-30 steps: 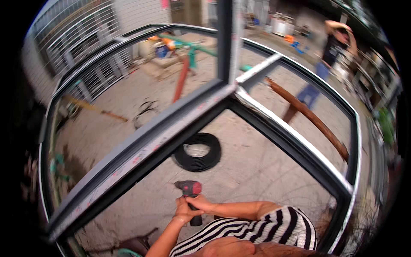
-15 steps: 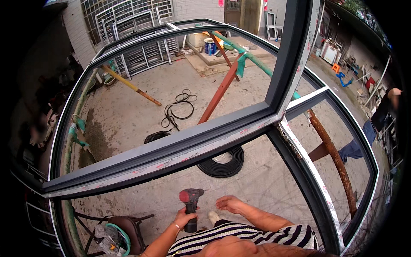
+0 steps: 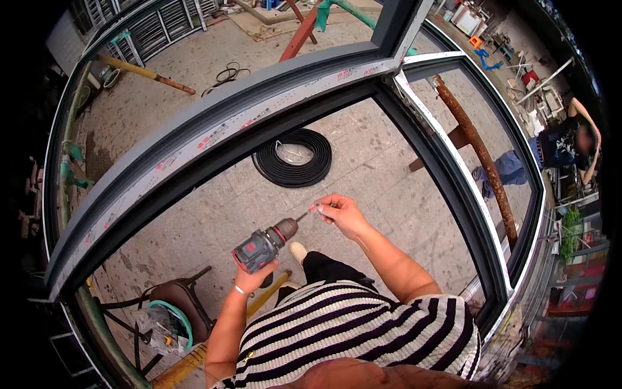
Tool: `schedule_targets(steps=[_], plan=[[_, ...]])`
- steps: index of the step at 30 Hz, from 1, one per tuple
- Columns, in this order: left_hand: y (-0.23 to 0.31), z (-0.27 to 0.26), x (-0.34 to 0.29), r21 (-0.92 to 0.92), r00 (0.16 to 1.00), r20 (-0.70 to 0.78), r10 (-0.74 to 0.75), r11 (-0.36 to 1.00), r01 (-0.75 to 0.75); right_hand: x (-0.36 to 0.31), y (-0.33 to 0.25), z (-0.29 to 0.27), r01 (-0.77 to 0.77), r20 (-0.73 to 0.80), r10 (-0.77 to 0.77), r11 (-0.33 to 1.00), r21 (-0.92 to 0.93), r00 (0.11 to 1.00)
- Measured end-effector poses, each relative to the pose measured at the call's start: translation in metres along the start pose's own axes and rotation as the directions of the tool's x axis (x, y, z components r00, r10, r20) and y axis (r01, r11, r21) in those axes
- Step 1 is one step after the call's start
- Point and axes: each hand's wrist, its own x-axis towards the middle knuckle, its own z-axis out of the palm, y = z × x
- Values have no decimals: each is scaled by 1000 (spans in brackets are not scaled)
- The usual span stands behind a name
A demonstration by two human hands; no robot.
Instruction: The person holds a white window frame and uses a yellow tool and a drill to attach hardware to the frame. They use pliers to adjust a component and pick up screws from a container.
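My left hand grips a grey and red cordless drill by its handle, its bit pointing up to the right. At the bit's tip, my right hand pinches a small thing with a reddish part, too small to name. Beyond both hands runs the long dark rail of a large window frame, its white film printed in red. The drill is apart from this frame.
A coil of black rubber strip lies on the paved floor. At the lower left stands a brown chair beside a bag in a green-rimmed container. A rusty pole supports the frame's right side. Another person stands beyond it.
The drill has risen and turned toward the right. My right hand has gone from open fingers to a pinch at the bit's tip. The view has tilted lower.
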Motion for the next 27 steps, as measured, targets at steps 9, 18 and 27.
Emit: schedule_targets(steps=[9, 18, 27], plan=[[26, -5, -25, 75, 996, 20, 90, 993, -91, -16, -31, 1, 233, 185, -166, 866, -442, 969], [52, 2, -1, 68, 998, -9, 65, 996, -64, -10, -70, -1, 466, 302, -357, 618, -633, 884], [37, 13, 26, -91, 997, 19, 74, 993, -72, -25, -130, 10, 590, 451, -450, 235, -773, 771]])
